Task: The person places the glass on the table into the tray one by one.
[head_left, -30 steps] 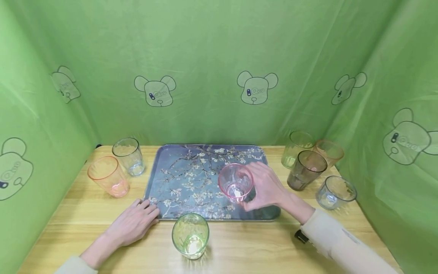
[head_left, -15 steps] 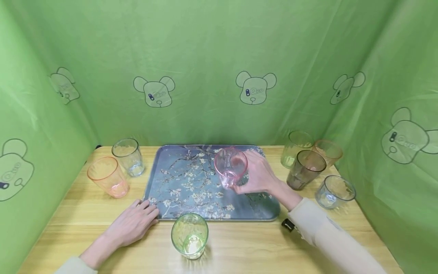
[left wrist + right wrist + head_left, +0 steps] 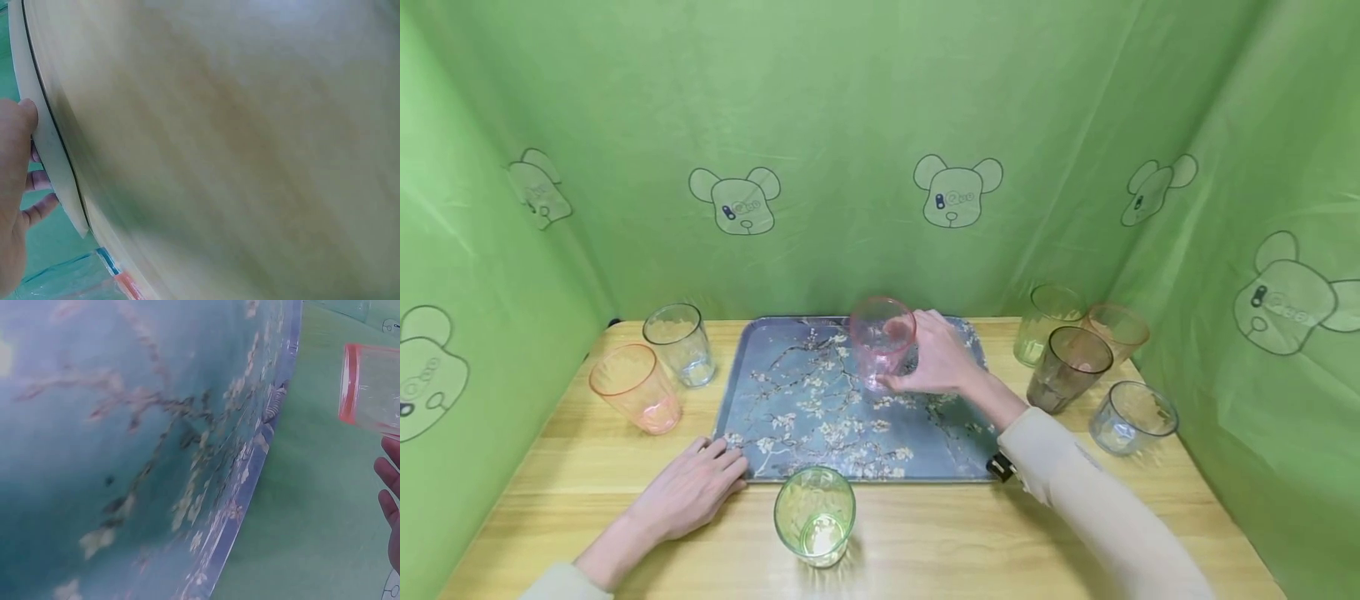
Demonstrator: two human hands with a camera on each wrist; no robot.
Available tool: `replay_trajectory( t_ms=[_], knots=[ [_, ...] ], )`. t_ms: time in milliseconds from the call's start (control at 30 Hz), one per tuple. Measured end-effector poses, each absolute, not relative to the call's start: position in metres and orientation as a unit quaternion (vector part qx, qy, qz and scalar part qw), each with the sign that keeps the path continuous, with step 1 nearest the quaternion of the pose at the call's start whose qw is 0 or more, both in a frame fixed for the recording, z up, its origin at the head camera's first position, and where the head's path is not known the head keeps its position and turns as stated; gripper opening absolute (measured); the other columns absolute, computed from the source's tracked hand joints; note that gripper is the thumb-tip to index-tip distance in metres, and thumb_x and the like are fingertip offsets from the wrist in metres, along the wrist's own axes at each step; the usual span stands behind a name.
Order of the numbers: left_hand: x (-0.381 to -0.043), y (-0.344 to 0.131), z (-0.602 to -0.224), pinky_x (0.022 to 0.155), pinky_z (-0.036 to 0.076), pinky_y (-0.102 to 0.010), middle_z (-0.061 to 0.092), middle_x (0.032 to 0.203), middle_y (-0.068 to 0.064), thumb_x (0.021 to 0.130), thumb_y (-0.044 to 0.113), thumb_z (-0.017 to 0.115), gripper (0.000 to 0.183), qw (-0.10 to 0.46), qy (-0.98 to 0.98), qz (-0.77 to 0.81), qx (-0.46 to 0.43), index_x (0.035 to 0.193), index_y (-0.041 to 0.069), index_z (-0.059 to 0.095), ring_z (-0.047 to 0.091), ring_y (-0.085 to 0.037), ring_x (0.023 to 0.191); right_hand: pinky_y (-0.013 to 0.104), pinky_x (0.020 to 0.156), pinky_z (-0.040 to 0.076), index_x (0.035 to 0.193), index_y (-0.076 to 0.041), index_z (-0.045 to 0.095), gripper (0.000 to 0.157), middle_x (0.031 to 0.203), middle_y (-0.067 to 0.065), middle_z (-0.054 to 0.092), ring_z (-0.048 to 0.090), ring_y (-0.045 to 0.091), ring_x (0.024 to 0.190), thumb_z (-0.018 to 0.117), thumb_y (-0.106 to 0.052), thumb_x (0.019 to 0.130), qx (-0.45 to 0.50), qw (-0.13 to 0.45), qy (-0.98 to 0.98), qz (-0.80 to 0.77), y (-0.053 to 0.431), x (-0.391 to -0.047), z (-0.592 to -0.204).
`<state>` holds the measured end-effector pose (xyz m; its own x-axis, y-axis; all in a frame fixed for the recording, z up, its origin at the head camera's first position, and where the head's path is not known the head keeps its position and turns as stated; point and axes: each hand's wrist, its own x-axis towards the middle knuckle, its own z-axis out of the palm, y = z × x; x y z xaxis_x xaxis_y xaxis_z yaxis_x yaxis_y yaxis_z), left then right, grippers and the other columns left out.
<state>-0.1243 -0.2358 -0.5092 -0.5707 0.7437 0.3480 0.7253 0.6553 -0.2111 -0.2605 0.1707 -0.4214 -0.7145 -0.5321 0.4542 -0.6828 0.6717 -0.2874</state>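
Note:
My right hand point(image 3: 940, 354) grips a pink-rimmed clear drinking glass point(image 3: 874, 333) from its right side, upright over the back part of the tray point(image 3: 790, 433). The tray is blue-grey with a blossom-branch print. In the right wrist view, the glass point(image 3: 375, 387) has its base apart from the tray's surface point(image 3: 125, 456). My left hand point(image 3: 696, 487) lies palm down on the wooden table, fingertips touching the tray's near left corner. A green glass point(image 3: 816, 517) stands upright in front of the tray.
Left of the tray stand an orange glass point(image 3: 636, 387) and a bluish glass point(image 3: 681, 346). On the right are a light green glass point(image 3: 1037, 333), a brown glass point(image 3: 1063, 375), an orange-rimmed glass point(image 3: 1123, 333) and a short bluish glass point(image 3: 1123, 429). Green cloth point(image 3: 850, 100) walls surround the table.
My right hand has carried the pink-rimmed glass away from me and to the left over the tray. The left hand stays at the tray's corner.

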Motion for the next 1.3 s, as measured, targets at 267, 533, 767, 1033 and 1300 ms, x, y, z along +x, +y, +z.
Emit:
replay_trajectory(
  t_ms=[267, 533, 767, 1033, 1300],
  knots=[
    [-0.125, -0.236, -0.510, 0.081, 0.046, -0.036, 0.064, 0.091, 0.005, 0.093, 0.033, 0.072, 0.018, 0.213, -0.883, 0.025, -0.418, 0.094, 0.020, 0.060, 0.054, -0.016, 0.086, 0.059, 0.116, 0.044, 0.133, -0.004, 0.063, 0.083, 0.127, 0.013, 0.071, 0.063, 0.033, 0.123, 0.085, -0.056, 0.072, 0.306, 0.081, -0.913, 0.257, 0.149, -0.280, -0.417],
    [-0.124, -0.236, -0.509, 0.080, 0.046, -0.036, 0.062, 0.090, 0.005, 0.092, 0.033, 0.072, 0.018, 0.214, -0.883, 0.025, -0.417, 0.093, 0.020, 0.060, 0.054, -0.015, 0.085, 0.056, 0.118, 0.043, 0.135, -0.006, 0.062, 0.081, 0.132, 0.012, 0.070, 0.061, 0.033, 0.129, 0.084, -0.056, 0.076, 0.280, 0.055, -0.917, 0.278, 0.130, -0.301, -0.425],
    [-0.123, -0.236, -0.509, 0.081, 0.046, -0.036, 0.064, 0.092, 0.005, 0.092, 0.033, 0.071, 0.017, 0.214, -0.883, 0.021, -0.416, 0.094, 0.020, 0.060, 0.054, -0.015, 0.086, 0.055, 0.117, 0.045, 0.135, -0.007, 0.062, 0.079, 0.135, 0.013, 0.069, 0.062, 0.034, 0.130, 0.080, -0.059, 0.079, 0.267, 0.047, -0.919, 0.285, 0.114, -0.316, -0.431],
    [-0.123, -0.236, -0.508, 0.080, 0.046, -0.036, 0.065, 0.093, 0.005, 0.091, 0.033, 0.072, 0.018, 0.215, -0.882, 0.024, -0.418, 0.094, 0.020, 0.061, 0.055, -0.015, 0.086, 0.048, 0.104, 0.054, 0.130, -0.010, 0.063, 0.074, 0.122, 0.008, 0.071, 0.066, 0.028, 0.117, 0.080, -0.062, 0.081, 0.256, 0.039, -0.925, 0.277, 0.101, -0.326, -0.438],
    [-0.124, -0.235, -0.509, 0.080, 0.046, -0.036, 0.064, 0.091, 0.005, 0.091, 0.032, 0.073, 0.017, 0.218, -0.881, 0.019, -0.419, 0.094, 0.020, 0.061, 0.055, -0.015, 0.085, 0.046, 0.103, 0.056, 0.133, -0.007, 0.062, 0.079, 0.127, 0.010, 0.070, 0.066, 0.027, 0.118, 0.080, -0.063, 0.081, 0.233, 0.016, -0.927, 0.293, 0.089, -0.334, -0.440]
  ],
)
